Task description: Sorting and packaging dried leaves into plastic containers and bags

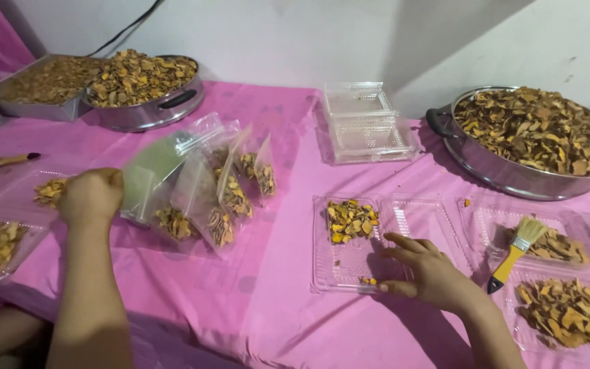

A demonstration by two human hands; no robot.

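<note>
The right hand (426,271) lay with fingers spread on an open clear clamshell tray (349,266) holding dried yellow slices (352,220) at its far end. The left hand (91,196) was curled shut (whether pinching anything, I cannot tell) beside upright zip bags (203,184) on the pink cloth (268,307).

My right hand (428,273) lay on open clamshell tray (349,263) w/ chips (351,220) in its far end. Brush (517,246) lay right of it. Pan (513,171) stood behind, stacked trays (367,123) to its left. Bags (206,184) stood center-left; my left hand (91,195) was beside them.
</note>
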